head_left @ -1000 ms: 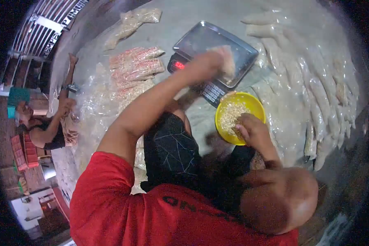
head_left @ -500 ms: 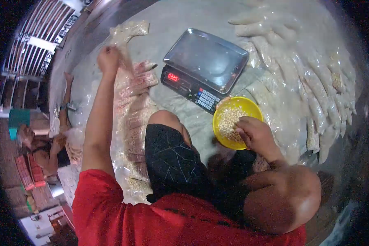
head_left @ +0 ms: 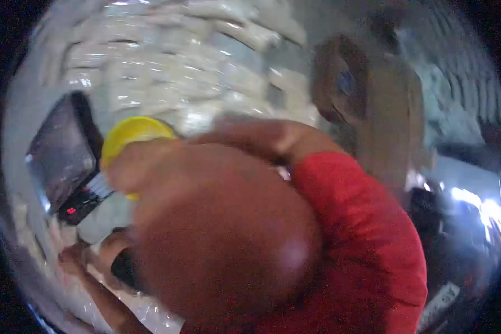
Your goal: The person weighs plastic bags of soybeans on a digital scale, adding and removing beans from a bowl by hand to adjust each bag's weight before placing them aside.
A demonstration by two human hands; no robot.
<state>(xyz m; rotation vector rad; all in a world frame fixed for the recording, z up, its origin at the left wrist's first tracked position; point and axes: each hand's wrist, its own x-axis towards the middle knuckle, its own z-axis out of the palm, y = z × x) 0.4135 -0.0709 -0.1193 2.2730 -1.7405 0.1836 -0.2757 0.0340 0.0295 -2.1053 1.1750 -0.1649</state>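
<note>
My left hand (head_left: 74, 260) is at the lower left, below the digital scale (head_left: 67, 150). Its fingers look curled, but blur hides what they hold. At the yellow bowl (head_left: 136, 128) my right hand (head_left: 129, 164) shows as a smeared patch of skin over the near side. Its finger shape and the bowl's contents cannot be made out. My bent knee (head_left: 228, 239) fills the middle of the view and covers much of the area near my right arm (head_left: 284, 136). The scale's red display is lit, its digits blurred.
Many pale filled plastic packs (head_left: 167, 72) lie in rows beyond the bowl. A brown box (head_left: 387, 106) stands at the right, with pale blue plastic (head_left: 445, 106) beside it. More clear plastic (head_left: 150, 314) lies near my left arm.
The view has swung sharply to the right and blurred; scale and bowl now appear at the left. Half a second ago my left hand was closed over clear plastic and my right fingers were among pale grains.
</note>
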